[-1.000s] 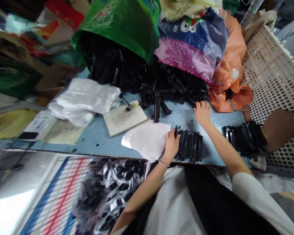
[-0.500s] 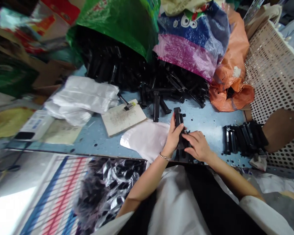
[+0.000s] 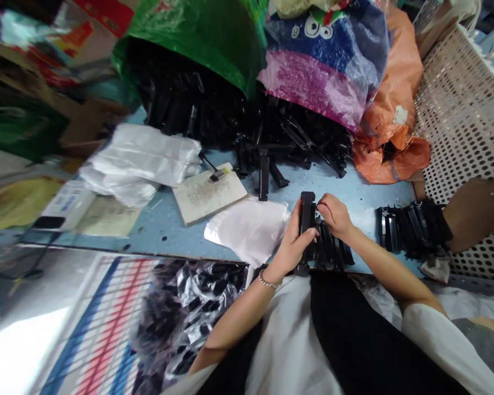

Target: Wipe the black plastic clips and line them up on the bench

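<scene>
My left hand point(image 3: 293, 240) is wrapped round a long black plastic part point(image 3: 307, 219) with wider ends, held upright over the table's front edge. Close against its upper right side, my right hand point(image 3: 334, 216) has its fingers curled in a pinch; what sits between the fingertips is too small to make out. Below that hand, several similar black parts point(image 3: 333, 249) lie side by side at the edge. Left of my left hand lies a white plastic bag point(image 3: 247, 227), flat on the blue table point(image 3: 346, 189).
A green bag point(image 3: 197, 38) and a blue-purple bag point(image 3: 321, 71) spill black parts across the back. A worn board point(image 3: 209, 195) and stacked clear bags point(image 3: 142, 159) lie left. At right stand a row of black parts point(image 3: 411, 227) and a perforated crate point(image 3: 465, 126).
The black part has turned and come slightly nearer me in my left hand. My right hand has moved up along it, fingers now curled, uncovering the parts lying below.
</scene>
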Available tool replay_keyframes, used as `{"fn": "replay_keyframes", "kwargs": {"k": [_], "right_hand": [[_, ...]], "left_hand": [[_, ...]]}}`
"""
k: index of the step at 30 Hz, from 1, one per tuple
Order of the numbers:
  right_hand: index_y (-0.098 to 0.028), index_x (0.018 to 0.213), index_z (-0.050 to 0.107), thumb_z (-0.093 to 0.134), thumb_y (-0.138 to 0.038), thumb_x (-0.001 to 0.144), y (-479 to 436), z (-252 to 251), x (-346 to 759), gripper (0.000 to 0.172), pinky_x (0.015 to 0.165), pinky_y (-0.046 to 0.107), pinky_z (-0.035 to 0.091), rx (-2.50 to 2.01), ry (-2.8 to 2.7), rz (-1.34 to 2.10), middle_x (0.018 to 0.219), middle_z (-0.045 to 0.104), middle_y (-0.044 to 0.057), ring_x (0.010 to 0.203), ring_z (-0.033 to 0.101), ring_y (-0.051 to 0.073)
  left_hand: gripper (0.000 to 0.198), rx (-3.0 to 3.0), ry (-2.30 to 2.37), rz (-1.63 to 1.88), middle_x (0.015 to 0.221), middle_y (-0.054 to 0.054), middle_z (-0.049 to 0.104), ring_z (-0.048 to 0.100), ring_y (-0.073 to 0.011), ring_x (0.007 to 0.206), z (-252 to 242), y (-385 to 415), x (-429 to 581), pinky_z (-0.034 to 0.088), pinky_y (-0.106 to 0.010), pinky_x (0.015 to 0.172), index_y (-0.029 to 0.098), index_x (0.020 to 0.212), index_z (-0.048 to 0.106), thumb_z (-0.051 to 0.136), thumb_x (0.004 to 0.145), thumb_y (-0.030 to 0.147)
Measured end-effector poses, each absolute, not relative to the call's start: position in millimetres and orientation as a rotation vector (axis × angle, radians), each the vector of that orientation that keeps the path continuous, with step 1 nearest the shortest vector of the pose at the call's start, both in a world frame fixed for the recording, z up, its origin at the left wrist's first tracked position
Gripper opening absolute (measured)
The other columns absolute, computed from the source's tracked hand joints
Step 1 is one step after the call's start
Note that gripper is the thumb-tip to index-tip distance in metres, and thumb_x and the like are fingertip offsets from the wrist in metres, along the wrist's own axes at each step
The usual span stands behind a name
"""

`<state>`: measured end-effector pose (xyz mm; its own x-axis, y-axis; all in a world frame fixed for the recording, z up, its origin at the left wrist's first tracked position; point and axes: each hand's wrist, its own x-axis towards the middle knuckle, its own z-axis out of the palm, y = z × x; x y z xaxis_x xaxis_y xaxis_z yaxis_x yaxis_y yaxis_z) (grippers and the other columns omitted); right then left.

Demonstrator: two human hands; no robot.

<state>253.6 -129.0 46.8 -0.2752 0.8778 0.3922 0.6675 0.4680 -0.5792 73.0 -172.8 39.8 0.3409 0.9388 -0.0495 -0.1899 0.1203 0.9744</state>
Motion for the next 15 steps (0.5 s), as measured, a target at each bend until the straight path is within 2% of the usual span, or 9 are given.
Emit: {"fn": "replay_keyframes", "kwargs": {"k": [4, 8, 12, 15], "right_hand": [[-0.023, 0.083, 0.052, 0.028, -0.059, 0.103, -137.2, 57.3, 254.9, 0.048, 0.071, 0.032, 0.043, -1.296, -1.948, 0.635, 0.079, 0.054, 0.003, 0.074, 0.053, 0.018], [-0.023, 0.08, 0.049, 0.023, -0.058, 0.104, -143.0, 61.1, 264.3, 0.05, 0.068, 0.031, 0.043, -1.379, -1.86, 0.735, 0.073, 0.053, 0.001, 0.068, 0.052, 0.017], [-0.022, 0.09, 0.057, 0.027, -0.052, 0.105, -143.0, 65.4, 274.7, 0.045, 0.075, 0.034, 0.045, -1.251, -2.112, 0.5, 0.084, 0.058, 0.006, 0.08, 0.055, 0.021], [-0.022, 0.091, 0.059, 0.031, -0.048, 0.105, -139.7, 68.7, 279.5, 0.041, 0.074, 0.036, 0.044, -1.23, -2.283, 0.259, 0.085, 0.059, 0.008, 0.081, 0.053, 0.023]], "left_hand": [[0.078, 1.222, 0.831, 0.993, 0.152, -0.006, 0.047, 0.044, -0.028, 0.142, 37.8, -171.9, 72.2, 0.041, -0.047, 0.117, 0.034, 0.159, 0.022, 0.061, 0.092, 0.043], [0.078, 1.263, 0.815, 0.963, 0.156, -0.006, 0.044, 0.036, -0.0286, 0.148, 37.2, -174.4, 72.9, 0.034, -0.048, 0.121, 0.032, 0.159, 0.023, 0.062, 0.092, 0.043], [0.077, 1.289, 0.841, 0.975, 0.156, -0.006, 0.044, 0.035, -0.0283, 0.149, 41.1, -174.5, 71.8, 0.034, -0.048, 0.122, 0.032, 0.159, 0.024, 0.062, 0.092, 0.043], [0.078, 1.304, 0.842, 0.975, 0.156, -0.006, 0.044, 0.035, -0.0286, 0.149, 45.2, -174.7, 69.1, 0.034, -0.048, 0.122, 0.033, 0.158, 0.025, 0.063, 0.092, 0.043]]}}
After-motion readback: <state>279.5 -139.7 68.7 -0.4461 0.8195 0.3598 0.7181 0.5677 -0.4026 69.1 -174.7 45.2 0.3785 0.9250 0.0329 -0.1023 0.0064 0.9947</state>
